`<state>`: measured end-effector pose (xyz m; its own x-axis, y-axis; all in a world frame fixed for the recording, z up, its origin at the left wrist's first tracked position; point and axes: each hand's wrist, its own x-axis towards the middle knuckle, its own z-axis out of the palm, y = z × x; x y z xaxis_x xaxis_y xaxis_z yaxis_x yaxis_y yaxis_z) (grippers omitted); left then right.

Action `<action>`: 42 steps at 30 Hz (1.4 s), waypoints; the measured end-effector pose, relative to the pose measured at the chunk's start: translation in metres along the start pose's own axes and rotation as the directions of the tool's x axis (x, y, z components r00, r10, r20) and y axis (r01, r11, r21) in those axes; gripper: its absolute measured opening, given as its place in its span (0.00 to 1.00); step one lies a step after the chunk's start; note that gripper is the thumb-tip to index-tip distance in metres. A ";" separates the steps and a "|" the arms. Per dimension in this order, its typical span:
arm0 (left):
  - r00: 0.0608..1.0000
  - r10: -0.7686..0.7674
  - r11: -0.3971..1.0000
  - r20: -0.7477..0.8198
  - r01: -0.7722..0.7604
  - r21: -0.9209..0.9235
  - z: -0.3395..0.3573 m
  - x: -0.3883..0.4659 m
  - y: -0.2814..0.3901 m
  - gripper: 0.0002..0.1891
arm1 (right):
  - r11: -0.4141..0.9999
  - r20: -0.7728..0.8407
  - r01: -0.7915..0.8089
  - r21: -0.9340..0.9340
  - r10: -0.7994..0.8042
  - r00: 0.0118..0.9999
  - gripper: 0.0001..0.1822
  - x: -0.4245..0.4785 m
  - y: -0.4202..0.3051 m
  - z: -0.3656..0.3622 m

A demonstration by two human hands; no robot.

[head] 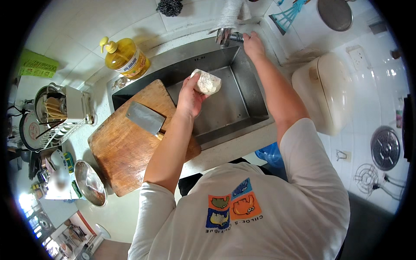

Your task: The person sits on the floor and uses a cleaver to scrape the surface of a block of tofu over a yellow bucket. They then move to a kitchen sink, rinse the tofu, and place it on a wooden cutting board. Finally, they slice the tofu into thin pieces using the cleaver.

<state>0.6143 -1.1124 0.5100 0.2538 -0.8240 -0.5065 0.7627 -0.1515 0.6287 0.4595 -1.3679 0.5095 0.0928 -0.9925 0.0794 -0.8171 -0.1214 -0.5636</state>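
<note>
My left hand (190,99) holds a pale chunk of peeled root vegetable (208,82) over the steel sink (224,100). Its surface is white, mottled and cut into facets. At the sink's far right corner, my right hand (254,45) grips the chrome lever of the tap (236,37). White cloth (230,16) is wrapped around the tap's upper part, and I see no water running from it. A wooden chopping board (126,146) lies partly across the sink's left end. On it rests a cleaver (145,117), its handle partly hidden by my left forearm.
Behind the sink's left end stands a pump bottle of yellow liquid (128,58). A steel bowl (90,183) sits left of the board, near a dish rack (61,133) with plates and chopsticks. To the right is a cream lidded bin (320,94). A blue plastic item (269,155) shows below the counter edge.
</note>
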 end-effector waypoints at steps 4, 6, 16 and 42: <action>1.000 -0.009 1.000 -0.025 0.009 0.005 0.009 0.024 -0.004 0.21 | 0.995 0.002 0.052 0.088 -0.052 0.999 0.29 0.010 0.031 0.027; 1.000 -0.007 1.000 -0.025 0.007 -0.003 0.010 0.038 -0.008 0.22 | 0.973 0.036 0.037 0.227 -0.046 0.998 0.29 0.016 0.049 0.033; 0.989 0.050 0.995 -0.140 -0.037 0.095 0.032 0.102 -0.046 0.24 | 0.442 0.402 -0.352 0.825 -0.021 0.915 0.29 -0.129 0.005 0.052; 0.904 0.211 0.975 -0.371 -0.220 0.020 0.020 0.134 -0.043 0.26 | 0.228 0.740 -0.748 0.624 0.135 0.659 0.36 -0.128 -0.011 0.095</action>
<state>0.6039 -1.2275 0.4269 0.6113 -0.5749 -0.5440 0.6761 0.0220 0.7365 0.5102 -1.2411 0.4277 0.3723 -0.6794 -0.6324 0.0988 0.7064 -0.7008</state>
